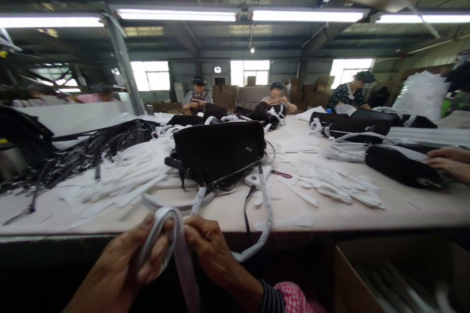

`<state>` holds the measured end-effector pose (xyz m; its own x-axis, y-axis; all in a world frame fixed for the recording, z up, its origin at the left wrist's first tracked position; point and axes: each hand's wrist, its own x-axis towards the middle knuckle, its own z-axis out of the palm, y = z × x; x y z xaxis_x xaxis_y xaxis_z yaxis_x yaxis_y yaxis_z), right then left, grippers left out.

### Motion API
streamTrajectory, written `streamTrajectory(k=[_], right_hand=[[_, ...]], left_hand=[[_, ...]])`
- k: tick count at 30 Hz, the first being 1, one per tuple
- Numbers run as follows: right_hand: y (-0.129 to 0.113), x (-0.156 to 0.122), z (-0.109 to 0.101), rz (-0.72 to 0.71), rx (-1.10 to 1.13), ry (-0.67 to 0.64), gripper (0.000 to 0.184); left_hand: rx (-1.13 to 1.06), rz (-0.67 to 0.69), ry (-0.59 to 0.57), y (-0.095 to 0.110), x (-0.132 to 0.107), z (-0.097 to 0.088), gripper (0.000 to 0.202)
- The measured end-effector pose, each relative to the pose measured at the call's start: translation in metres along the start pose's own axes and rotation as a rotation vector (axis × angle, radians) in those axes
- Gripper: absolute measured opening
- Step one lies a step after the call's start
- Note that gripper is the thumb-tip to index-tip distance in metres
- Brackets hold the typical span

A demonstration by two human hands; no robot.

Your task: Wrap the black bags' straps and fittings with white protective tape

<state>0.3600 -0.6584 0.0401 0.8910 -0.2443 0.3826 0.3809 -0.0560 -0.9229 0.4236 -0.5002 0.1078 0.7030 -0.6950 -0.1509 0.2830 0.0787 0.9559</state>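
Curled fingers of the left hand and right hand clamp a looped white fabric strap at six o'clock. Smooth and flat, it runs to twelve o'clock, to a black handbag on the pale worktable; a cardboard box sits at four o'clock.
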Motion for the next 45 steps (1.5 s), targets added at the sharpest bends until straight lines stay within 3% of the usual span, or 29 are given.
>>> streamTrajectory(k=[2, 5, 8, 11, 15, 17, 19, 21, 22, 24, 26, 28, 31, 35, 37, 41, 45], right_hand=[[-0.004, 0.002, 0.017, 0.008, 0.097, 0.072, 0.036], [-0.011, 0.009, 0.033, -0.009, 0.168, 0.054, 0.030], [-0.009, 0.014, 0.042, 0.064, 0.223, 0.022, 0.034], [-0.002, 0.005, 0.049, 0.167, 0.247, -0.059, 0.042], [0.000, -0.029, 0.044, 0.294, 0.300, -0.285, 0.056], [-0.006, -0.045, 0.032, 0.319, 0.291, -0.341, 0.058], [-0.014, -0.055, 0.014, 0.301, 0.199, -0.346, 0.057], [-0.020, -0.057, -0.007, 0.253, 0.040, -0.305, 0.051], [-0.021, -0.055, -0.017, 0.227, -0.042, -0.261, 0.046], [-0.024, -0.045, -0.035, 0.183, -0.176, -0.173, 0.037], [-0.025, -0.029, -0.047, 0.148, -0.251, -0.146, 0.032], [-0.027, -0.012, -0.050, 0.098, -0.282, -0.197, 0.030], [-0.027, 0.004, -0.040, 0.087, -0.232, -0.302, 0.033], [-0.017, -0.003, -0.014, 0.157, -0.128, -0.329, 0.043], [-0.007, -0.015, 0.001, 0.191, -0.064, -0.198, 0.051], [0.009, -0.036, 0.026, 0.201, 0.013, 0.191, 0.062], [0.006, -0.043, 0.034, 0.108, -0.015, 0.272, 0.059]], left_hand=[[-0.158, 0.084, 0.098, 0.019, 0.005, 0.012, 0.018], [-0.342, 0.164, 0.135, 0.050, 0.008, 0.025, 0.029], [-0.337, 0.226, 0.155, 0.071, 0.008, 0.031, 0.033], [-0.250, 0.428, 0.214, 0.073, 0.008, 0.028, 0.027], [0.085, 0.617, 0.288, 0.043, 0.013, 0.015, 0.034], [0.477, 0.733, 0.322, 0.016, 0.016, 0.004, 0.027], [0.927, 0.933, 0.351, -0.013, 0.016, -0.008, 0.022], [1.275, 1.069, 0.300, -0.036, 0.012, -0.020, 0.025], [1.383, 1.078, 0.242, -0.045, 0.008, -0.024, 0.026], [1.449, 0.949, 0.103, -0.054, -0.006, -0.030, 0.028], [1.324, 0.707, -0.036, -0.053, -0.023, -0.030, 0.032], [1.049, 0.433, -0.149, -0.046, -0.038, -0.026, 0.037], [0.586, 0.167, -0.156, -0.036, -0.053, -0.016, 0.048], [0.163, 0.138, -0.057, -0.027, -0.055, -0.002, 0.054], [-0.051, 0.112, -0.053, -0.023, -0.051, 0.004, 0.054], [-0.431, 0.010, -0.073, -0.017, -0.043, 0.015, 0.050], [-0.583, 0.117, -0.113, -0.010, -0.039, 0.026, 0.046]])
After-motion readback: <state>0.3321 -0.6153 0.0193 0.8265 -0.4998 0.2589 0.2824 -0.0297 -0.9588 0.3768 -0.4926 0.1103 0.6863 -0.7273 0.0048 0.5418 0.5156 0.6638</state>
